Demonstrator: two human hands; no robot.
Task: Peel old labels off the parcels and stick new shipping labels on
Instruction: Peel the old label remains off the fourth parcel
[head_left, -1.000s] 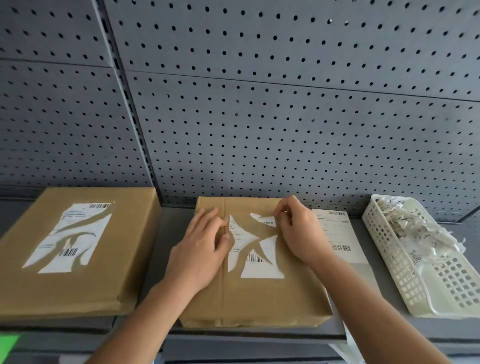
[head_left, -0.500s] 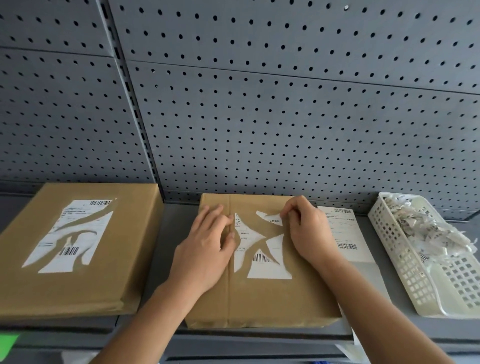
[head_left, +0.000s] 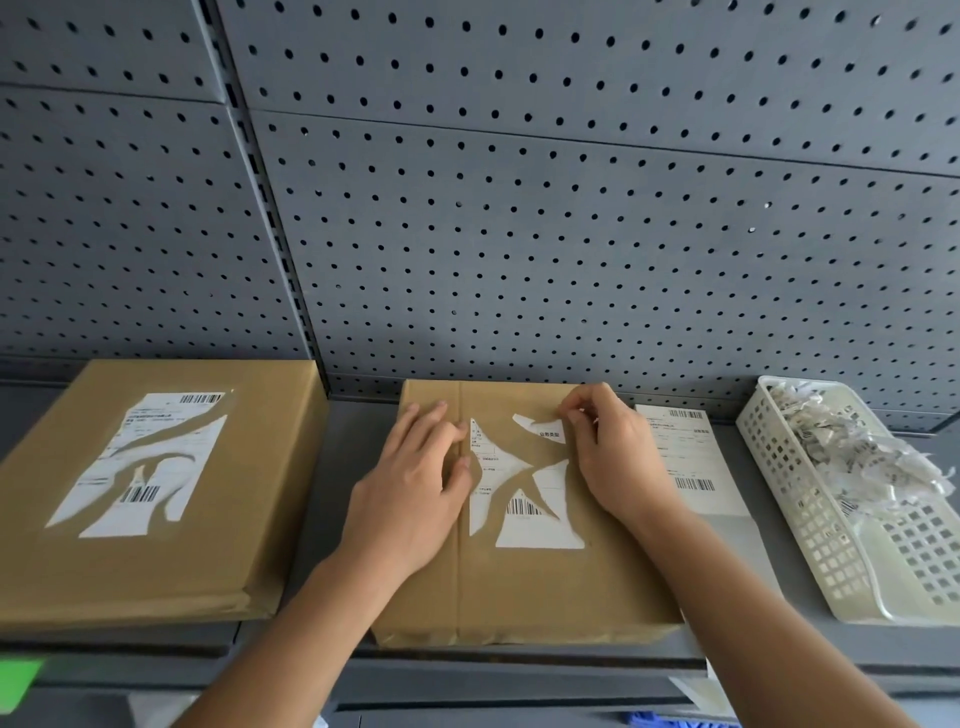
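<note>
In the head view you are at the peeling step. The middle parcel (head_left: 519, 587) lies on the shelf (head_left: 343, 467) in front of you, and its old label (head_left: 524, 514) is torn into several white pieces. Your left hand (head_left: 415, 483) presses flat on the parcel, fingers straight and close together. Your right hand (head_left: 608, 457) pinches the edge of the upper piece with curled fingertips. The next move, I think, needs a low and slow pull, so the paper does not tear again. The new label (head_left: 685, 462) lies just beside the parcel, on the right.
</note>
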